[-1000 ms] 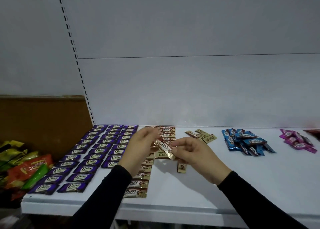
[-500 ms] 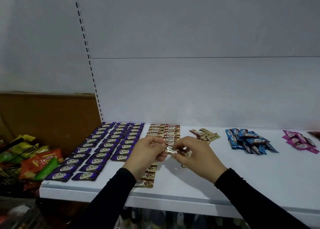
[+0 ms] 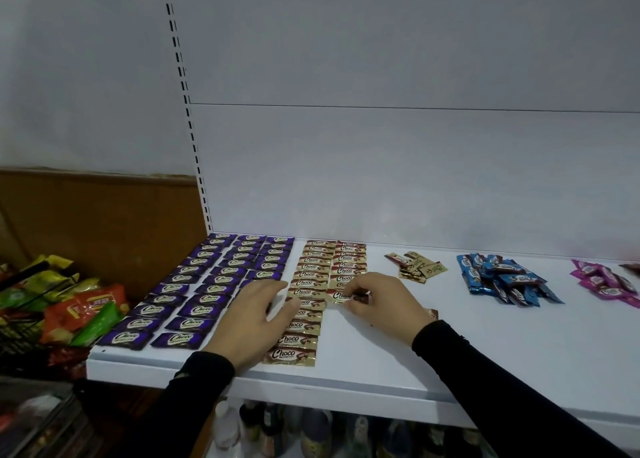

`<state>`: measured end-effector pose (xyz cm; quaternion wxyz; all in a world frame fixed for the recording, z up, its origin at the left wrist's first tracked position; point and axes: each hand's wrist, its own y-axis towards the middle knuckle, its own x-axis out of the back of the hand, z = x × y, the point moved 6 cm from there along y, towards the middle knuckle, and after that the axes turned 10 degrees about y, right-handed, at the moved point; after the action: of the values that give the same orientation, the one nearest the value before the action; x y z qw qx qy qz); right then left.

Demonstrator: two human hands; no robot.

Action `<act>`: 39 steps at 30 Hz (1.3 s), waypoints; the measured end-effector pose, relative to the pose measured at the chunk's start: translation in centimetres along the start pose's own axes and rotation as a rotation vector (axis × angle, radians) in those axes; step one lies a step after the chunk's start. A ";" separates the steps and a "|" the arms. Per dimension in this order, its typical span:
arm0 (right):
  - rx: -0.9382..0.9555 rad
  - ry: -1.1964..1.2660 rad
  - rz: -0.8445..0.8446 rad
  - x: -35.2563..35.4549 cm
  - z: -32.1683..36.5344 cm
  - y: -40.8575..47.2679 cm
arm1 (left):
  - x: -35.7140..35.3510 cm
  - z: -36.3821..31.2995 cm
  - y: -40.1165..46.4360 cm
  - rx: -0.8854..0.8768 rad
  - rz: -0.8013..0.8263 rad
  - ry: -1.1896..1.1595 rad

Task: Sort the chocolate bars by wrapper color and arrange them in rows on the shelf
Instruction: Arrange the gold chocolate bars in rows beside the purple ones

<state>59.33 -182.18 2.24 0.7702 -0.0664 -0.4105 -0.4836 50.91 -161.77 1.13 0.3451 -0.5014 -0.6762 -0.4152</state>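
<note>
In the middle of the frame, the right hand [image 3: 377, 302] pinched a gold Choco bar [image 3: 341, 296] down at the near end of the second gold row [image 3: 348, 262], probably to lengthen it, while the left hand [image 3: 258, 314] rested spread beside the first gold row [image 3: 304, 305] on the shelf [image 3: 450, 360].

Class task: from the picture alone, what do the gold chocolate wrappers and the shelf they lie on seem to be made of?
Gold chocolate wrappers: probably thin metallised plastic film or foil, glossy; they glint, and the ends look flat and crimped.
Shelf: looks like painted or coated sheet metal, smooth and matt white; its thin front lip and the slotted upright behind suggest that, though laminated board cannot be ruled out.
</note>
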 end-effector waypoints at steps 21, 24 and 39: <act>-0.092 0.010 -0.041 -0.6 -1.3 0.1 | -1.9 0.5 1.9 -0.034 0.113 0.272; -0.100 0.031 -0.052 -0.7 -1.5 0.0 | -2.3 0.7 2.0 -0.039 0.147 0.293; -0.076 0.003 -0.059 -0.7 -1.4 -0.1 | -2.2 0.4 1.8 -0.027 0.206 0.261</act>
<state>59.91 -182.40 0.83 0.7533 -0.0827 -0.3924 -0.5213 53.24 -161.97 -0.65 0.4641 -0.5144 -0.5650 -0.4481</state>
